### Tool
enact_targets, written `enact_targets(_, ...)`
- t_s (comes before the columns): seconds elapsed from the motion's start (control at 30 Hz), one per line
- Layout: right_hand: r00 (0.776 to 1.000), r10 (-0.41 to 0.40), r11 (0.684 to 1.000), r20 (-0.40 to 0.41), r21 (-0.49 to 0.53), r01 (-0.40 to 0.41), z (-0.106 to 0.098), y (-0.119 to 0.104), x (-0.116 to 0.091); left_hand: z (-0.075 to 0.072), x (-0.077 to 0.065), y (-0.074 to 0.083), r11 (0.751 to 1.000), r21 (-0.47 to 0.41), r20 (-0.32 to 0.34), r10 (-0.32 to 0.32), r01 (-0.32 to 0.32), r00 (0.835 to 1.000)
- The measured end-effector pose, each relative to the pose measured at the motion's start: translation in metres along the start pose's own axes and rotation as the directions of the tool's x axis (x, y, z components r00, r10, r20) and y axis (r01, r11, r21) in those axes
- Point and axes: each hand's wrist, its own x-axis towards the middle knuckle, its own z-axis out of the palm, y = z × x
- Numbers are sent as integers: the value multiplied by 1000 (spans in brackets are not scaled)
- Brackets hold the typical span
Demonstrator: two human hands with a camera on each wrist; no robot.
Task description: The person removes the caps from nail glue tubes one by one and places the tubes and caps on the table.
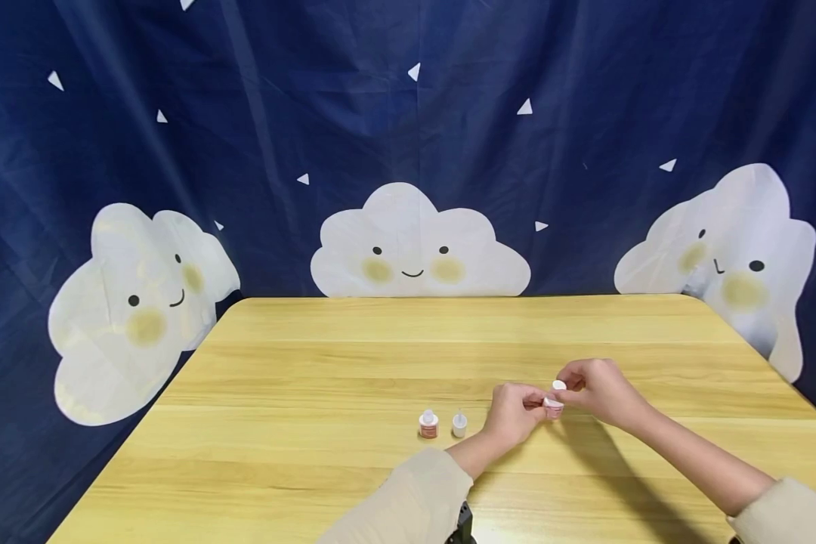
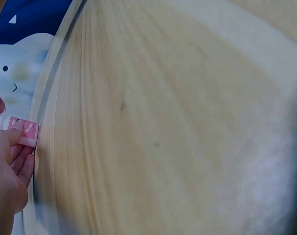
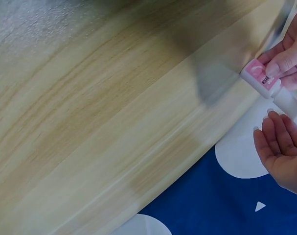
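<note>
My left hand (image 1: 512,412) pinches a small white bottle (image 3: 261,77) with a pink label between thumb and fingers, above the table's right half. At the bottle's top end is a white cap (image 1: 559,385), which my right hand (image 1: 601,389) holds with its thumb and fingertips. Whether the cap is seated on the bottle or just apart from it, I cannot tell. Left of both hands, a second small bottle (image 1: 429,425) with a reddish-brown label stands upright on the table without its cap. Beside it a white cap with a thin stem (image 1: 459,425) sits stem up.
The wooden table (image 1: 279,438) has rounded far corners. Behind it hangs a dark blue curtain (image 1: 353,113) printed with white clouds and triangles. A dark device (image 1: 462,523) shows by the left sleeve at the bottom of the head view.
</note>
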Motion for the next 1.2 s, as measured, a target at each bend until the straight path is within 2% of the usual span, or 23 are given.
enact_targets(0.23,999,24,1000,26,-9,-24,-1,-4,2,-1,0,1,1000,11,-2,10,-10,1000)
enact_targets(0.43,997,40,999,60,-18,-39,-2,-7,3,-1,-1,2,1000,-9,5,-12,12,1000)
enact_targets(0.67,995,10,1000,96,-17,-8,-3,-8,3,-2,-2,2,999,-19,-6,49,-49,999)
enact_targets(0.9,991,-18,999,133,-33,22,-5,-9,4,-1,-1,1,1000,4,3,-12,12,1000)
enact_targets(1.2,989,-47,998,143,-41,53,-6,-7,4,-1,-1,2,1000,8,3,-15,15,1000)
